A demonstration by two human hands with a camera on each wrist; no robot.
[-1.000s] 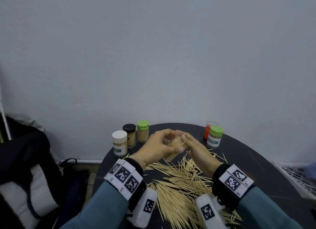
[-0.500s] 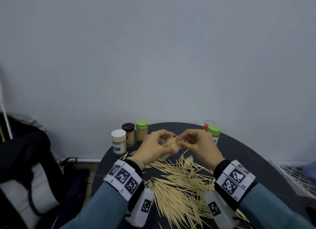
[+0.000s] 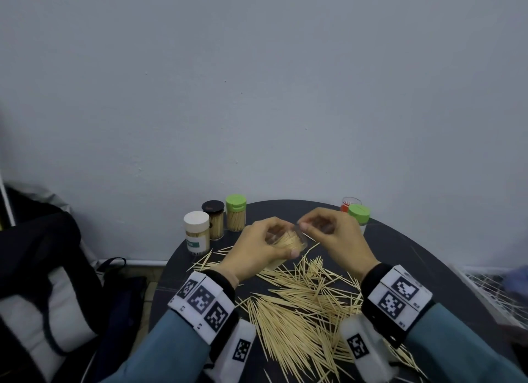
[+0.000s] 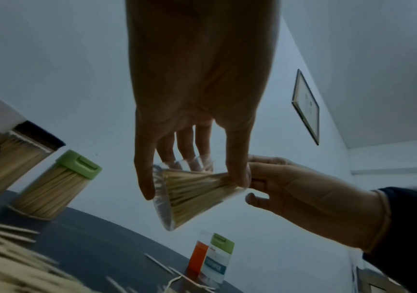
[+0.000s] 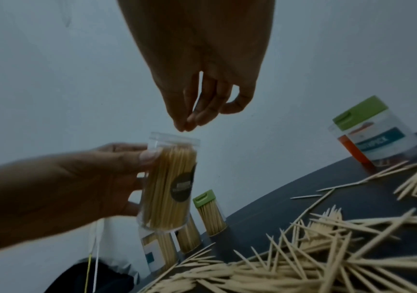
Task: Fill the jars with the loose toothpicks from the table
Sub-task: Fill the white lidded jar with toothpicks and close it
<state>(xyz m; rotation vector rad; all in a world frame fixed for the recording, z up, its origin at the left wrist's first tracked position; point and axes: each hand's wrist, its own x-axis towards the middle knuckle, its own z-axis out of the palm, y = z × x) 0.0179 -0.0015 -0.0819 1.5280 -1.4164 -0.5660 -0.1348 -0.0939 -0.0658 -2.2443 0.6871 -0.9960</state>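
The clear jar [image 5: 168,182] is up off the counter [image 3: 414,248], held in front of the person with its mouth open and tilted toward the right hand [image 3: 334,237]; it is packed with toothpicks nearly to the rim, so by my reading this one is close to done and will soon want a lid. Three more jars stand at the far left of the counter, a white-lidded jar [image 3: 196,231], a black-lidded jar [image 3: 213,223] and a green-lidded jar [image 3: 236,216], all capped and showing toothpicks inside, so they look finished. At the far right a second green-lidded jar [image 3: 359,213] stands with a small red cup [image 3: 349,203] just behind it; how full either is I cannot tell. A large heap of loose toothpicks [image 3: 303,311] lies spread over the near half of the counter, so a good deal of the job is left. The left hand [image 3: 257,248] is wrapped round the clear jar, thumb on one side and fingers on the other. The right hand's fingertips [image 5: 190,121] are drawn together just above the jar's mouth; whether they pinch a toothpick I cannot tell.
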